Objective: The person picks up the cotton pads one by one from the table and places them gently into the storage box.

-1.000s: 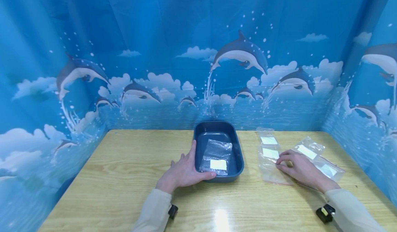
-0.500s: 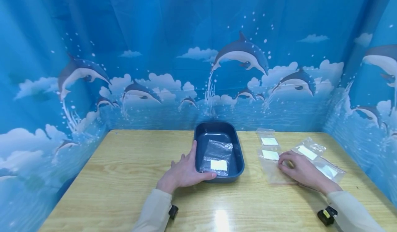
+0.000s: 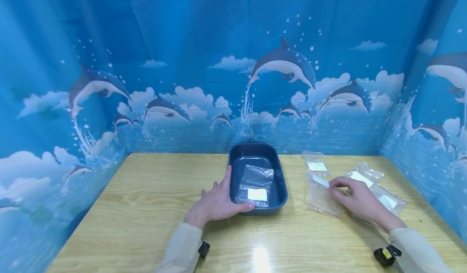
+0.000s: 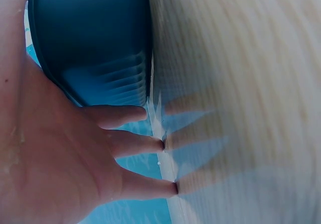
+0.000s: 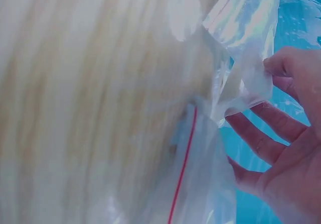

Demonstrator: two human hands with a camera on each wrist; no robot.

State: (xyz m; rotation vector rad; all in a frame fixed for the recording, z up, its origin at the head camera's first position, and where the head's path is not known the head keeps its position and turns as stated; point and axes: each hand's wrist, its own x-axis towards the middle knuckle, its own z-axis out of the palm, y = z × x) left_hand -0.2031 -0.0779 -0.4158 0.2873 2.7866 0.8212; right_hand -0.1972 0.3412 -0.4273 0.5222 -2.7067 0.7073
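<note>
My right hand (image 3: 359, 198) pinches the edge of a clear zip bag (image 3: 321, 200) with a white label, between thumb and forefinger. In the right wrist view, this zip bag (image 5: 248, 43) hangs lifted and bent from the fingertips, and the other fingers are spread. On the left, my left hand (image 3: 217, 203) lies against the left side and near corner of a dark blue tray (image 3: 282, 179), its fingers extended and thumb across the near rim. Its fingertips reach the table in the left wrist view. Inside the tray lies one labelled clear bag (image 3: 255, 179).
Another small labelled bag (image 3: 315, 163) lies behind the held one. Two more bags, a far bag (image 3: 365, 175) and a near bag (image 3: 388, 200), overlap right of my right hand. A dolphin-print curtain (image 3: 204, 82) encloses the wooden table (image 3: 157, 192) at its back and sides.
The right hand has lifted the edge of the labelled zip bag, so its label now tilts and the bag's lower edge has turned. The left hand and tray stay put.
</note>
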